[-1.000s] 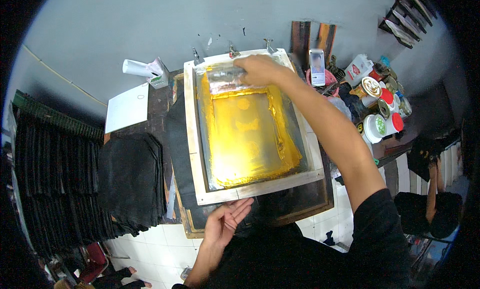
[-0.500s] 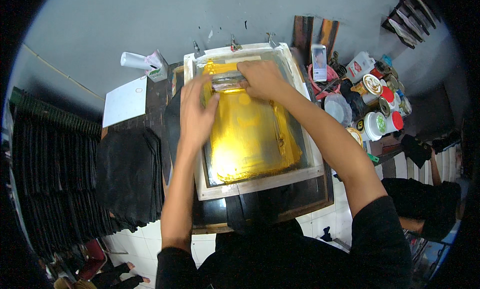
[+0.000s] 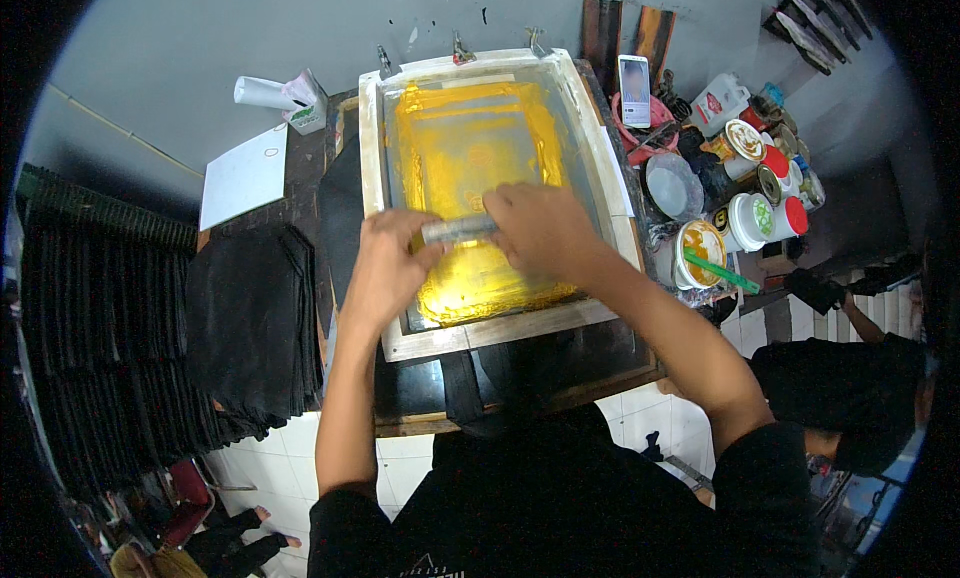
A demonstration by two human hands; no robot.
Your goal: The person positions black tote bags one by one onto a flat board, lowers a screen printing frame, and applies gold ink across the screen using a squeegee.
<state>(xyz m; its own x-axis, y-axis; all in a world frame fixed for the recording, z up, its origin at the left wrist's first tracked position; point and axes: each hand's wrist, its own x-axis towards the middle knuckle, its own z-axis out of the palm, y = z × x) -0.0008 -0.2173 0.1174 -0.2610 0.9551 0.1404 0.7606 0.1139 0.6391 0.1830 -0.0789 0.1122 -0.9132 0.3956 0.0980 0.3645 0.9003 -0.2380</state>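
Note:
A squeegee (image 3: 458,230) lies crosswise on the mesh of a white-framed printing screen (image 3: 372,178), slightly blurred by motion. My left hand (image 3: 392,263) grips its left end, and my right hand (image 3: 545,228) is wrapped round the right end. Yellow ink (image 3: 470,293) is spread over the mesh, thick along the sides and below the squeegee, with a thinner film above it. Under the frame's near edge a black cloth strap (image 3: 462,390) shows on the dark table board. Metal clips hold the screen's far edge.
Ink tubs and cans (image 3: 745,223) crowd the right side; one open tub (image 3: 700,248) holds a green stick. A phone (image 3: 634,90) stands behind them. Black fabric pieces (image 3: 250,328) are stacked at left, beside a full rack (image 3: 100,318). Another person (image 3: 835,388) is at far right.
Both hands have pulled the squeegee from the screen's far end toward me, to below its middle. My left hand has closed on the squeegee's left end.

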